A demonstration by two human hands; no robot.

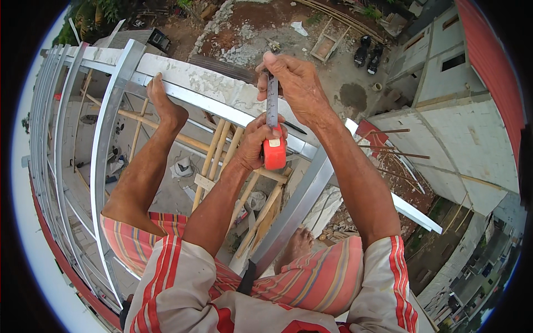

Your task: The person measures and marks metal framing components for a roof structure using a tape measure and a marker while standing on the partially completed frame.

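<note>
An orange tape measure (275, 154) is held in my left hand (255, 141), its fingers closed around the top of the case. A short length of marked metal blade (272, 102) runs straight out of it, away from me. My right hand (297, 86) pinches the far end of the blade between thumb and fingers. A thin dark stick-like thing (295, 129) shows beside my left hand; I cannot tell whether that hand holds it. Both hands are above a shiny metal channel (222, 110) lying along a rough block wall top (214, 83).
I sit high on a metal frame, one bare foot (161, 97) against the channel. A sloping metal beam (300, 202) passes between my legs; several more rafters (114, 139) stand left. Below are bamboo poles (208, 161) and rubble ground (250, 28). A grey block building (444, 122) rises right.
</note>
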